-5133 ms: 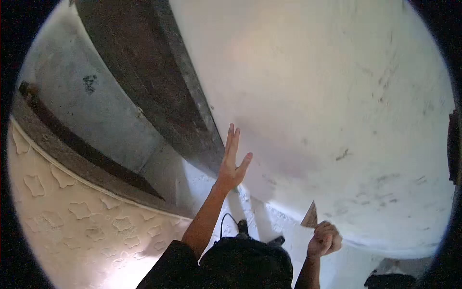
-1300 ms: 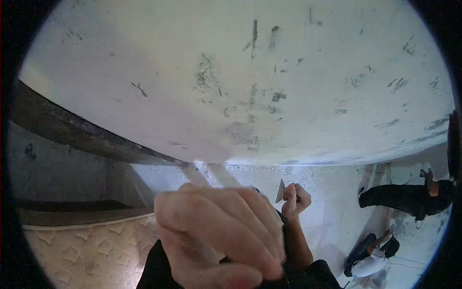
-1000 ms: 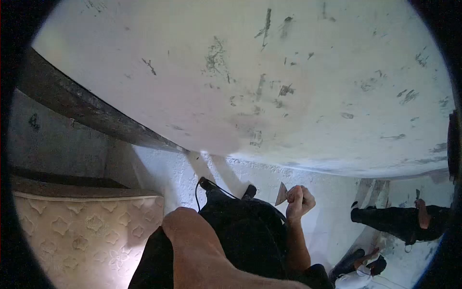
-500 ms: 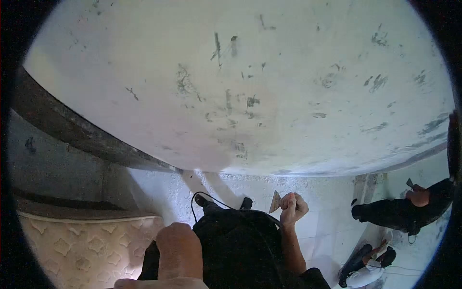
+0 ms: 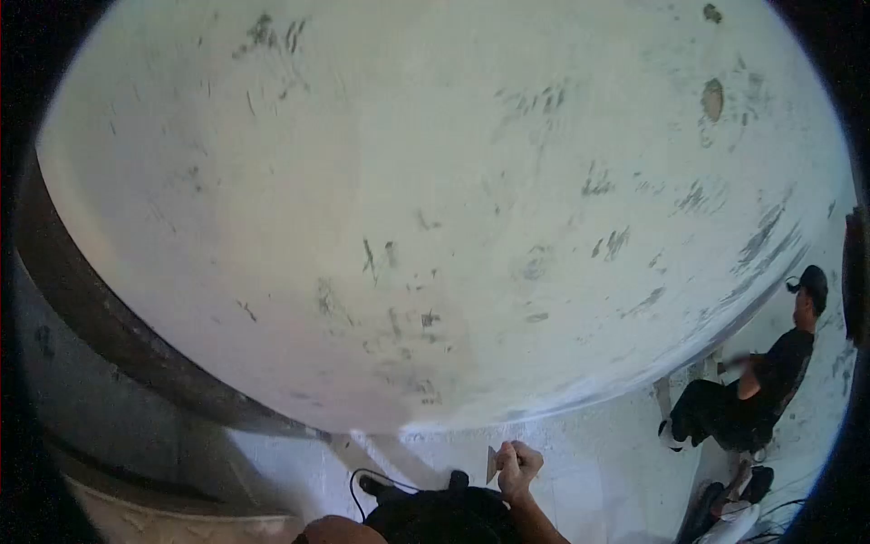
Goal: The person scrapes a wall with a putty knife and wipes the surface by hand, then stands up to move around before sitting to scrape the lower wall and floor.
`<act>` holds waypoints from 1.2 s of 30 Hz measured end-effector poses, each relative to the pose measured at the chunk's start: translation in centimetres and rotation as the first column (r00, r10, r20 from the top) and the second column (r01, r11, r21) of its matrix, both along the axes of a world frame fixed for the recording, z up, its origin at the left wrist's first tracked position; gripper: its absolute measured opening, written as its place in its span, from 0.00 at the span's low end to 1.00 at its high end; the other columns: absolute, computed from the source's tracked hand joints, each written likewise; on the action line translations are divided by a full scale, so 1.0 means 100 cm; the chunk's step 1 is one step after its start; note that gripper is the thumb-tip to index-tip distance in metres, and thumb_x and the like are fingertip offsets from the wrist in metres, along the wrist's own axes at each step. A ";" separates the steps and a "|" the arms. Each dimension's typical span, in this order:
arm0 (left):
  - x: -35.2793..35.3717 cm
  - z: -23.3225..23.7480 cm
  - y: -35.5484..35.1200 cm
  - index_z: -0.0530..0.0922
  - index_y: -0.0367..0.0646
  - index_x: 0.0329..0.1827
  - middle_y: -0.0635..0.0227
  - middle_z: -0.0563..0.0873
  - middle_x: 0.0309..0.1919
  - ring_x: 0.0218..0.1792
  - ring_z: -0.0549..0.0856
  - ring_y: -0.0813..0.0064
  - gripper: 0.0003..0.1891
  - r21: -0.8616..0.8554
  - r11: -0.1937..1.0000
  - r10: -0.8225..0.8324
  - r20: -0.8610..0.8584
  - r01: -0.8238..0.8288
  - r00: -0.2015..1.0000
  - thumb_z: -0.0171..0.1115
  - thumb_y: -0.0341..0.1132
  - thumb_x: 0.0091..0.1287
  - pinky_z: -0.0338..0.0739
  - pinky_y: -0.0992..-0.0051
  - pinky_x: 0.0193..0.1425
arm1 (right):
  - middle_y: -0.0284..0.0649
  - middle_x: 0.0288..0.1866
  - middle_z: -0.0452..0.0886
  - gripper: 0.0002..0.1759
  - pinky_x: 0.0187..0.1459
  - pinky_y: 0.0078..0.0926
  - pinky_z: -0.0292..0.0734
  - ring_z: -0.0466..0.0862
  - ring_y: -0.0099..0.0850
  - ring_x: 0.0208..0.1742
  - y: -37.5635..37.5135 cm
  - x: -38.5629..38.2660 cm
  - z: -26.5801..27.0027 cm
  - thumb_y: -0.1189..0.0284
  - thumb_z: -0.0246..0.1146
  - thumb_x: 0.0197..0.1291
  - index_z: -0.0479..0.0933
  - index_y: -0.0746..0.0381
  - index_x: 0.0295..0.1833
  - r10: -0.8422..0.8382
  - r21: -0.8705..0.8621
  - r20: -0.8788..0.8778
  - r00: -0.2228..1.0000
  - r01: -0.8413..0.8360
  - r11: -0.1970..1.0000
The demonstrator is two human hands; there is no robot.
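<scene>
Putty knife [image 5: 492,464] in my right hand [image 5: 520,471], below a smudged white wall [image 5: 453,227]

My right fingers [image 5: 531,461] are clamped on the putty knife at the bottom centre of the frame, its blade jutting left from my fist over the pale floor [image 5: 580,480]. Only part of my left arm [image 5: 343,531] shows at the bottom edge; I can't tell how its fingers stand. A black cable [image 5: 352,494] loops near my feet. A mattress [image 5: 163,526] lies lower left; two people sit or crouch lower right.
</scene>
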State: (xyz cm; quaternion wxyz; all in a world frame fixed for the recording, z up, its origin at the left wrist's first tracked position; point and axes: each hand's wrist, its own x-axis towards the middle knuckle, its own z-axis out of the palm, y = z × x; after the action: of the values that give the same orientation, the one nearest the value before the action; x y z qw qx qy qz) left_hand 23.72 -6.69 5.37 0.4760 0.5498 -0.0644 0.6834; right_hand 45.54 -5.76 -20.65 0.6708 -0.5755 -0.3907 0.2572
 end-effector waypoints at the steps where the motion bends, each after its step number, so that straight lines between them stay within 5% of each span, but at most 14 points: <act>1: 0.001 -0.007 0.001 0.74 0.34 0.55 0.51 0.77 0.55 0.55 0.78 0.59 0.17 0.007 0.999 0.035 -0.031 -0.035 0.999 0.51 0.35 0.68 0.74 0.66 0.59 | 0.30 0.11 0.62 0.20 0.17 0.22 0.52 0.60 0.17 0.16 -0.001 -0.001 -0.003 0.76 0.58 0.56 0.62 0.65 0.13 0.015 -0.006 -0.020 1.000 -0.016 1.000; 5: 0.002 -0.051 0.010 0.73 0.32 0.55 0.46 0.77 0.54 0.55 0.78 0.54 0.19 0.039 0.964 0.260 -0.325 -0.262 0.909 0.50 0.37 0.67 0.74 0.63 0.57 | 0.32 0.11 0.62 0.21 0.18 0.23 0.53 0.60 0.18 0.15 0.000 0.000 -0.009 0.73 0.60 0.55 0.63 0.66 0.13 -0.045 -0.012 0.104 0.994 0.046 0.999; 8: -0.009 -0.109 0.023 0.72 0.30 0.55 0.43 0.76 0.54 0.54 0.78 0.50 0.21 0.040 0.663 0.196 -0.973 -0.748 0.121 0.50 0.39 0.67 0.74 0.60 0.56 | 0.34 0.10 0.64 0.18 0.17 0.23 0.57 0.65 0.21 0.14 0.003 0.020 0.029 0.75 0.60 0.54 0.65 0.64 0.14 -0.122 0.131 0.331 0.936 0.083 0.988; 9: -0.009 -0.120 0.037 0.72 0.30 0.55 0.41 0.76 0.54 0.54 0.78 0.49 0.21 0.113 0.634 0.218 -0.975 -0.765 0.036 0.50 0.39 0.67 0.74 0.60 0.55 | 0.35 0.10 0.66 0.17 0.17 0.24 0.59 0.67 0.22 0.13 0.010 0.034 0.046 0.75 0.60 0.53 0.65 0.63 0.14 -0.233 0.301 0.503 0.832 0.083 0.950; 10: -0.009 -0.122 0.049 0.72 0.29 0.55 0.40 0.76 0.54 0.54 0.78 0.47 0.22 0.216 0.628 0.345 -0.938 -0.747 0.019 0.50 0.40 0.67 0.74 0.59 0.55 | 0.35 0.11 0.67 0.16 0.16 0.25 0.61 0.68 0.24 0.13 0.016 0.048 0.069 0.76 0.59 0.53 0.65 0.63 0.15 -0.338 0.455 0.486 0.806 0.098 0.885; 11: -0.001 -0.110 0.056 0.72 0.28 0.56 0.39 0.75 0.55 0.56 0.76 0.46 0.24 0.340 0.703 0.646 -0.674 -0.625 0.360 0.50 0.42 0.67 0.73 0.58 0.57 | 0.36 0.11 0.68 0.15 0.16 0.25 0.62 0.70 0.26 0.13 0.021 0.061 0.095 0.77 0.59 0.52 0.65 0.62 0.16 -0.445 0.591 0.448 0.776 0.116 0.798; 13: -0.011 -0.141 0.054 0.72 0.29 0.56 0.41 0.75 0.55 0.58 0.75 0.49 0.24 0.229 0.697 0.600 -0.707 -0.680 0.376 0.50 0.43 0.66 0.72 0.59 0.58 | 0.34 0.11 0.69 0.16 0.17 0.23 0.65 0.69 0.26 0.13 0.023 0.077 0.152 0.78 0.59 0.52 0.64 0.60 0.16 -0.407 0.797 0.092 0.909 0.177 0.577; 17: -0.043 -0.199 0.039 0.66 0.33 0.64 0.51 0.70 0.63 0.64 0.70 0.58 0.24 0.146 0.636 0.525 -0.802 -0.758 0.286 0.48 0.41 0.70 0.66 0.65 0.66 | 0.35 0.13 0.69 0.18 0.27 0.27 0.70 0.70 0.29 0.15 0.002 0.066 0.267 0.68 0.55 0.61 0.65 0.59 0.18 -0.374 0.982 0.020 0.927 0.051 0.180; 21: -0.033 -0.192 0.029 0.67 0.33 0.63 0.50 0.71 0.63 0.65 0.68 0.55 0.27 -0.057 0.599 0.464 -0.789 -0.799 0.404 0.52 0.45 0.68 0.63 0.63 0.67 | 0.34 0.17 0.63 0.16 0.41 0.27 0.65 0.60 0.25 0.18 0.011 0.077 0.301 0.64 0.46 0.63 0.66 0.56 0.22 -0.259 0.922 0.367 0.894 -0.387 -0.031; 25: -0.039 -0.181 0.026 0.69 0.33 0.62 0.50 0.72 0.62 0.64 0.69 0.56 0.25 -0.096 0.574 0.480 -0.765 -0.813 0.429 0.52 0.43 0.68 0.61 0.62 0.68 | 0.33 0.14 0.60 0.21 0.21 0.25 0.59 0.62 0.26 0.16 0.097 0.082 0.313 0.63 0.49 0.64 0.60 0.57 0.18 -0.109 0.935 0.267 0.957 -0.231 0.269; 26: -0.049 -0.182 0.029 0.69 0.33 0.62 0.50 0.72 0.61 0.64 0.69 0.56 0.25 0.033 0.570 0.517 -0.791 -0.821 0.327 0.52 0.43 0.68 0.62 0.62 0.67 | 0.29 0.12 0.55 0.21 0.15 0.23 0.48 0.51 0.21 0.12 0.092 0.080 0.312 0.63 0.43 0.66 0.57 0.56 0.19 -0.209 0.961 0.222 0.952 -0.177 0.212; 32: -0.074 -0.200 0.043 0.73 0.33 0.56 0.50 0.74 0.59 0.62 0.71 0.57 0.19 0.041 0.532 0.620 -0.699 -0.846 0.356 0.50 0.39 0.69 0.63 0.62 0.67 | 0.35 0.12 0.62 0.24 0.19 0.22 0.59 0.59 0.26 0.12 0.050 0.071 0.298 0.56 0.47 0.64 0.61 0.56 0.17 -0.119 0.979 0.205 0.971 -0.204 0.019; 33: -0.074 -0.199 0.045 0.73 0.33 0.56 0.50 0.74 0.59 0.62 0.71 0.57 0.19 0.045 0.538 0.613 -0.707 -0.842 0.354 0.50 0.39 0.69 0.63 0.62 0.67 | 0.36 0.12 0.62 0.24 0.18 0.22 0.58 0.59 0.26 0.12 0.077 0.084 0.286 0.55 0.45 0.65 0.61 0.56 0.18 -0.338 0.990 0.068 0.939 -0.021 0.140; 36: -0.069 -0.190 0.043 0.75 0.34 0.53 0.50 0.75 0.58 0.62 0.72 0.57 0.17 0.046 0.534 0.627 -0.692 -0.844 0.359 0.50 0.38 0.69 0.65 0.62 0.65 | 0.34 0.12 0.58 0.25 0.16 0.23 0.52 0.54 0.23 0.12 0.100 0.085 0.294 0.55 0.37 0.69 0.59 0.56 0.21 -0.086 0.946 0.265 0.960 -0.241 0.218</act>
State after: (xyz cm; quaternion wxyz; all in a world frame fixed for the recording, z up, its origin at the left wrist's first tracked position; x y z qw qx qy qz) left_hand 16.82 -2.41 -13.61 0.1844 0.6274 0.4685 0.5940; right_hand 54.05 4.23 8.74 0.8103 -0.0388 -0.5781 -0.0874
